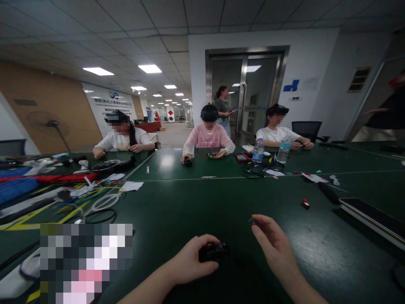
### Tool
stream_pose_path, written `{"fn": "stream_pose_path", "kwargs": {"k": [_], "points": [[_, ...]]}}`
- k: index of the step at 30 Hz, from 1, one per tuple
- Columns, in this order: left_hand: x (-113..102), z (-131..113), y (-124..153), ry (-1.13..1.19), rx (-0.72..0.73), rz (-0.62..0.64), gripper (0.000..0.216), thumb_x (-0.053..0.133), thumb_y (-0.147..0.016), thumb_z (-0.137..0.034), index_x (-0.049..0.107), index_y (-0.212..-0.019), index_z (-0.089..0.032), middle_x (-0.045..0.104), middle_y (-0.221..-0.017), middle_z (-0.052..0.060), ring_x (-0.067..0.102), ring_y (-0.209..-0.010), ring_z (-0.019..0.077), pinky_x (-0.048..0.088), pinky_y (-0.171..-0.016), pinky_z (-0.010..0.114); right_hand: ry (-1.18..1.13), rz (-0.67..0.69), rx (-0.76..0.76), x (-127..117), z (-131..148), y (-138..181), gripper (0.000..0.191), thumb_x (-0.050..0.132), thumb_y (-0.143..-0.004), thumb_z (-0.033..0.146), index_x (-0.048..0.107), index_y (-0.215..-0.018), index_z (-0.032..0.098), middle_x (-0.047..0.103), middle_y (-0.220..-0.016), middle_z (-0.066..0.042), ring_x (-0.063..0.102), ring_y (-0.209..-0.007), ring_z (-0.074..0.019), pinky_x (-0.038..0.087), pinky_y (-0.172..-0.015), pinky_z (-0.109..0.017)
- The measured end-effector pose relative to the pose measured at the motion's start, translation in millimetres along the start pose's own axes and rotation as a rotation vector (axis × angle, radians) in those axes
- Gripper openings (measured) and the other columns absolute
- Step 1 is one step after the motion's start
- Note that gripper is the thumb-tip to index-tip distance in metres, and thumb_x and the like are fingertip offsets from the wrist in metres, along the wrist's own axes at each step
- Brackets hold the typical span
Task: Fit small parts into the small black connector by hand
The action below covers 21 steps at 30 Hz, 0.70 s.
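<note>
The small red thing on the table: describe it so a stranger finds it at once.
Start at the dark green table and go to its right side, where a long flat black slab lies. Just left of that slab's near end sits the small red thing, alone on bare green, beyond the right hand. Nothing else close by is red.

Bare table (202,202) lies open ahead of both hands. To the left, a tangle of cables (95,200) crowds the way; to the right sit a small red piece (305,204) and what looks like a flat tray (373,218).
</note>
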<state>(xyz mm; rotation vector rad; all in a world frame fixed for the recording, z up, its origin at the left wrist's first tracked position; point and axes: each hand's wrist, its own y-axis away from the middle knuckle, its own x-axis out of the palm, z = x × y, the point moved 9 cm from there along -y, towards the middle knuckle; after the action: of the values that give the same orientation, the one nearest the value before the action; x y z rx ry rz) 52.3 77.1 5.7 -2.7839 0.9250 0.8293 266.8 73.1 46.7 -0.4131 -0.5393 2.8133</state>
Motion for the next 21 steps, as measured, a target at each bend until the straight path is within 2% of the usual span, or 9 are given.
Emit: {"fn": "stream_pose_path", "kwargs": {"k": [12, 21], "points": [[0, -4, 1, 0.004, 0.026, 0.009, 0.046, 0.067, -0.073, -0.025, 0.053, -0.117, -0.027, 0.055, -0.112, 0.004, 0.052, -0.102, 0.0238, 0.041, -0.090, 0.038, 0.010, 0.046, 0.075, 3, -11, 1, 0.032, 0.060, -0.080, 0.044, 0.059, -0.103, 0.023, 0.065, -0.101, -0.007, 0.061, -0.098, -0.0252, 0.051, -0.085, -0.040], [3, -3, -1, 0.017, 0.054, 0.010, 0.046, 0.065, -0.074, -0.024, 0.052, -0.118, -0.025, 0.056, -0.110, 0.004, 0.053, -0.101, 0.0236, 0.041, -0.089, 0.036, -0.031, -0.037, 0.046, -2, -2, -1, 0.038, 0.062, -0.075, 0.047, 0.061, -0.102, 0.021, 0.068, -0.094, -0.007, 0.064, -0.090, -0.0247, 0.052, -0.081, -0.038]]}}
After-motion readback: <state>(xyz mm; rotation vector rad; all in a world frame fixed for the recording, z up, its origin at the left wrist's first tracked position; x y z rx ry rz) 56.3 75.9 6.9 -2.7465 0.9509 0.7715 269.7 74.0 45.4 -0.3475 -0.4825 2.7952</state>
